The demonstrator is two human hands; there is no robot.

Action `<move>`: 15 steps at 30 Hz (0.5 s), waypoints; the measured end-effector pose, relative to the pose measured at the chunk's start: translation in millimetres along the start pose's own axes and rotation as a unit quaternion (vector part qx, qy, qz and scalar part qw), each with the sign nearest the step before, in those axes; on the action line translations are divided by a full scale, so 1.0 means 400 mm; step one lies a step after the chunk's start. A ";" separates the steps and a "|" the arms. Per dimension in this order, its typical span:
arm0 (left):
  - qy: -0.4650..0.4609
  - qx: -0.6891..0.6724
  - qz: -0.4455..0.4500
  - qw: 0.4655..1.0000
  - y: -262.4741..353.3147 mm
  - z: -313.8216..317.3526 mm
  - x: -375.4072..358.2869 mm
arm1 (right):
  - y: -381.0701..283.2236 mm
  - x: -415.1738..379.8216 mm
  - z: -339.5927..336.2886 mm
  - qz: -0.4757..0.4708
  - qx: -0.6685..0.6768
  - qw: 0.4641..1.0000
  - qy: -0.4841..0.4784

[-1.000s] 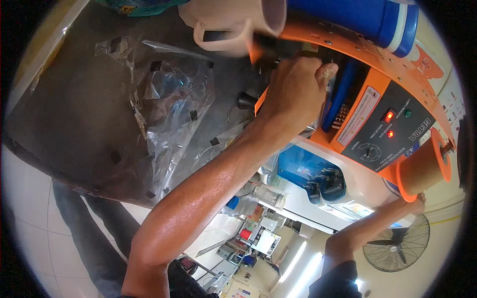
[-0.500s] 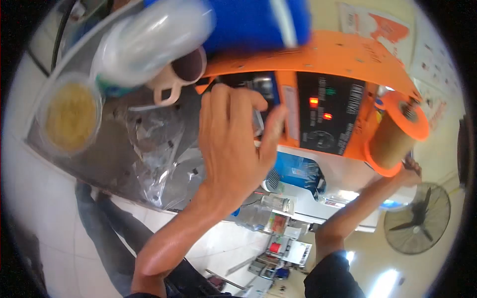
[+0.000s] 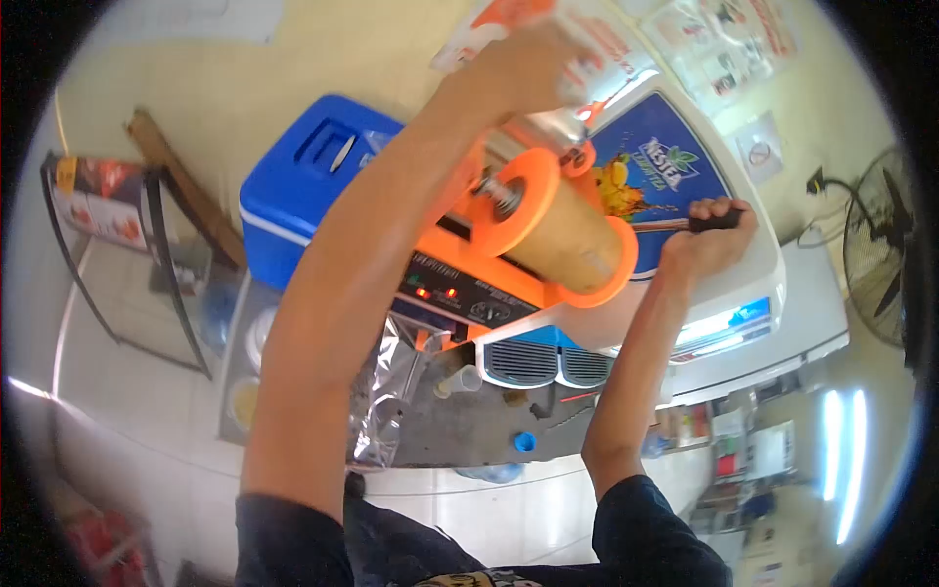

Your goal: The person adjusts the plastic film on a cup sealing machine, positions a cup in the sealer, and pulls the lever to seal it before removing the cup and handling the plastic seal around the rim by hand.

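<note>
An orange cup sealing machine (image 3: 528, 298) with a black control panel (image 3: 468, 292) and two lit red displays stands in the middle of the view. A tan film roll (image 3: 567, 235) between orange end discs is mounted on it. My right hand (image 3: 712, 245) is closed around the black grip of a metal lever (image 3: 665, 225) at the machine's right side. Raised at the top of the machine, my left hand (image 3: 538, 68) is smeared by motion, and its fingers cannot be made out. My left forearm hides part of the machine.
A blue cooler box (image 3: 303, 186) stands at left. Behind the lever is a white drink dispenser (image 3: 763, 254) with a blue label. On the grey counter (image 3: 479, 435) lie a translucent cup (image 3: 458, 382), clear plastic wrap (image 3: 386, 406) and a blue cap (image 3: 524, 441). A fan (image 3: 885, 245) is at right.
My left hand has gone from the machine's front opening to its top. My right hand, earlier partly hidden behind the roll, now shows on the lever grip. The view has shifted and turned.
</note>
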State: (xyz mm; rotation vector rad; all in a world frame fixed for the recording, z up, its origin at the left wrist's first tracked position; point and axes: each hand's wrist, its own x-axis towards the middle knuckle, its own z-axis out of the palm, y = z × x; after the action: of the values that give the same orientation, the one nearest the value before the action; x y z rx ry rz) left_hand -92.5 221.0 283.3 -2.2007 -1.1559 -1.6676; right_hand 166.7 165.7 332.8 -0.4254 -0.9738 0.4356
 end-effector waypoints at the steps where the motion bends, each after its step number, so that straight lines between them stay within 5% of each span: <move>1: -0.010 0.103 0.102 0.989 -0.056 0.052 0.028 | -0.002 -0.001 -0.003 0.001 -0.003 1.000 -0.009; 2: -0.024 0.104 0.119 0.987 -0.063 0.068 0.047 | -0.004 -0.004 -0.009 0.003 -0.009 1.000 -0.018; 4: -0.206 0.151 0.037 0.966 -0.086 0.100 0.063 | -0.001 0.000 -0.016 0.004 -0.003 1.000 -0.007; 7: -0.229 0.095 -0.042 0.968 -0.236 0.200 0.112 | 0.010 0.008 -0.027 0.006 -0.001 1.000 -0.001; 11: -0.306 0.133 0.011 0.943 -0.211 0.157 0.147 | 0.007 -0.001 -0.026 0.008 0.002 1.000 -0.017; 15: -0.237 0.143 0.079 0.958 -0.212 0.153 0.116 | 0.009 0.002 -0.027 -0.015 -0.019 0.999 -0.032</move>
State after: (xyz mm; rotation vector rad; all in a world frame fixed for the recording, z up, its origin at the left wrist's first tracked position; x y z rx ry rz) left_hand -97.0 335.1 274.0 -2.4816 -1.1877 -0.8649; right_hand 176.0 167.6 325.9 -0.4328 -1.0504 0.4061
